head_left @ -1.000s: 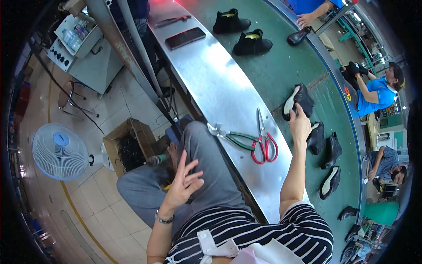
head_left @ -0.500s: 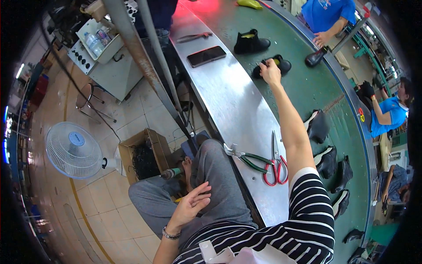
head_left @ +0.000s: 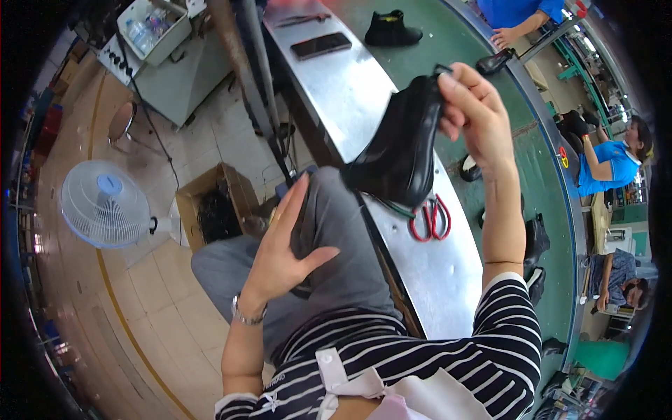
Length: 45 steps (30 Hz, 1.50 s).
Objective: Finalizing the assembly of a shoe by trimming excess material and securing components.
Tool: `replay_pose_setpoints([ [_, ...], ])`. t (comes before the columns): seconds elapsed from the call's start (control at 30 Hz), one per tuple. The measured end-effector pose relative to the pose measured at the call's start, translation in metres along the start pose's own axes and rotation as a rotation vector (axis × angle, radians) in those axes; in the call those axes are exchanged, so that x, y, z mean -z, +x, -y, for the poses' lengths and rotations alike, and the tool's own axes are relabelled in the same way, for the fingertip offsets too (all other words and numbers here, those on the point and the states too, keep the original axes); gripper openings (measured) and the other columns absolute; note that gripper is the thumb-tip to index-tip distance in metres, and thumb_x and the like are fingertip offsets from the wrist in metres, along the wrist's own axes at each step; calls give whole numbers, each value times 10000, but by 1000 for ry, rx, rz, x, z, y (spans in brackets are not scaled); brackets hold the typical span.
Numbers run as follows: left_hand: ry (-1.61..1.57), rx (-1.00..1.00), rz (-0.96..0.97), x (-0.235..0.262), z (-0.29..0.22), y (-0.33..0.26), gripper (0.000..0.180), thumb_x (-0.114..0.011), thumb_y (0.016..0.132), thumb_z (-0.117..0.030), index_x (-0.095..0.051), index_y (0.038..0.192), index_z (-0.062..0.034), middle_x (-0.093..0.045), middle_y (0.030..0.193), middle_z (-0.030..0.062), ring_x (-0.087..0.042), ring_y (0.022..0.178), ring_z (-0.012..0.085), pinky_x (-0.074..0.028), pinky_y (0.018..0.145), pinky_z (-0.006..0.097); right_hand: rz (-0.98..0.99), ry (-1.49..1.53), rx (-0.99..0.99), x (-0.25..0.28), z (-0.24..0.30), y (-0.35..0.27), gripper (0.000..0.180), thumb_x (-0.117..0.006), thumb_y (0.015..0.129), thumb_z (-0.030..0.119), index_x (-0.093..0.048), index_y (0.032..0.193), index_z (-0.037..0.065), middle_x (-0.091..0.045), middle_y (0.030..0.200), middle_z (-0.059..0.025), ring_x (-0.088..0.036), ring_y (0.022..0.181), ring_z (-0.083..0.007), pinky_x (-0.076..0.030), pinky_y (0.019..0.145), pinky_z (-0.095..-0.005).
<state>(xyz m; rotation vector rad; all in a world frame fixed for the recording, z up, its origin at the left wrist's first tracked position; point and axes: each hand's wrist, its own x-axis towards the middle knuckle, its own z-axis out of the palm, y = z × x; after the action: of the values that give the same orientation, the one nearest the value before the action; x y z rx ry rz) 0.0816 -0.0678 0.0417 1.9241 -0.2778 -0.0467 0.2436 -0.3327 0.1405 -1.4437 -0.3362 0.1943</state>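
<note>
A black ankle boot (head_left: 400, 143) hangs in the air over the metal ledge, tilted with its toe toward my knee. My right hand (head_left: 476, 112) pinches it near the top, by what looks like a loop or the collar edge. With fingers spread, my left hand (head_left: 281, 255) is raised above my lap, holding nothing and apart from the boot. Below the boot, red-handled scissors (head_left: 430, 218) lie on the metal ledge (head_left: 448, 280); the boot hides their blades and most of the green-handled pliers (head_left: 387, 205). Another black boot (head_left: 392, 29) stands farther off on the green belt.
A phone (head_left: 320, 45) and a dark tool (head_left: 302, 19) lie on the ledge's far end. More black shoes (head_left: 535, 241) line the belt at right. Left are a fan (head_left: 105, 203), a cardboard box (head_left: 217, 206) and metal posts (head_left: 252, 77). A co-worker's hand (head_left: 504, 38) is across the belt.
My right hand has lifted the boot off the belt and brought it nearer, over the ledge. My left hand has risen and spread its fingers. The view has shifted slightly.
</note>
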Motion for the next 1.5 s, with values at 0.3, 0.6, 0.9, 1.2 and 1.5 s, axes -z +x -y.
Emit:
replay_pose_setpoints([
  [0.3, -468, 84, 28, -16, 64, -59, 1093, -789, 667, 4, -103, 1516, -40, -141, 1580, 102, -202, 1429, 190, -159, 1149, 315, 173, 5, -10, -102, -93, -39, 247, -542, 973, 218, -625, 1084, 14, -606, 658, -24, -583, 573, -101, -462, 551, -224],
  [0.6, -644, 370, -325, 9, 69, -137, 1203, -862, 580, -10, -108, 1517, -53, -237, 1544, 98, -306, 1379, 193, -259, 1125, 334, -77, -1407, -98, -14, -218, -103, 515, -666, 843, 292, -547, 1286, 57, -502, 1296, -201, -435, 1238, -378, -293, 1053, -489],
  [0.9, -936, 709, -470, 44, 59, -127, 549, -664, 893, -310, -477, 1302, 4, -603, 1156, 73, -567, 1036, 141, -450, 903, 287, -23, -1397, -85, -17, -204, -98, 363, -516, 962, 298, -568, 1265, 106, -593, 956, -175, -583, 880, -268, -455, 820, -404],
  [1.2, -744, 610, -362, 37, 70, -72, 615, -595, 931, -373, -388, 1364, 12, -547, 1227, 120, -527, 1098, 168, -418, 945, 293, 415, -125, -547, -124, -110, -79, 425, -471, 988, 149, -356, 1376, 19, -613, 864, -79, -577, 794, -157, -466, 786, -307],
  [1.5, -377, 362, -602, 51, 84, -37, 563, -605, 911, -274, -437, 1357, 24, -535, 1283, 256, -533, 1190, 311, -398, 989, 339, 642, -36, -948, -187, -76, -32, 585, -454, 997, 149, -163, 1501, 95, -626, 1154, -187, -629, 1038, -237, -469, 933, -346],
])
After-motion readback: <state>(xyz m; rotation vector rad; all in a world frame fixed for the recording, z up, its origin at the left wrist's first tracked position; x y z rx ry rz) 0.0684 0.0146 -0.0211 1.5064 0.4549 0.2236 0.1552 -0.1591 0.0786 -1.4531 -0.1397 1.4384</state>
